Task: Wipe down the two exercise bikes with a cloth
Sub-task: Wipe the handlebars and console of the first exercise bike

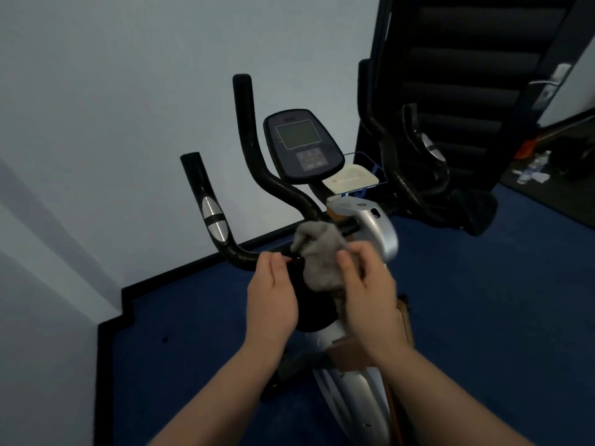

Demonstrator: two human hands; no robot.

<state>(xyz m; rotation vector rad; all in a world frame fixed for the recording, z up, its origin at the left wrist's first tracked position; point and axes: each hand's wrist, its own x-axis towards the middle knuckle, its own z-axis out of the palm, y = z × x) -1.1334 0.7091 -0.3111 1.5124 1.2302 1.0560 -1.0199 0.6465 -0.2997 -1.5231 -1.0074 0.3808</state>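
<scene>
Above one bike, two hands, right hand holding one cloth.

Grey cloth at right hand; black handlebars, silver grip plates; blue carpet below.

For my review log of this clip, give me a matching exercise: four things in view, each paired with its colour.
Things:
1. cloth
2. console
3. floor
4. tray beside the console

Colours:
A. blue
B. cream white
C. grey
D. black, with a greenish screen

Pairs: 1-C, 2-D, 3-A, 4-B

The right hand grips the cloth; the left hand is beside it at the handlebar.
</scene>
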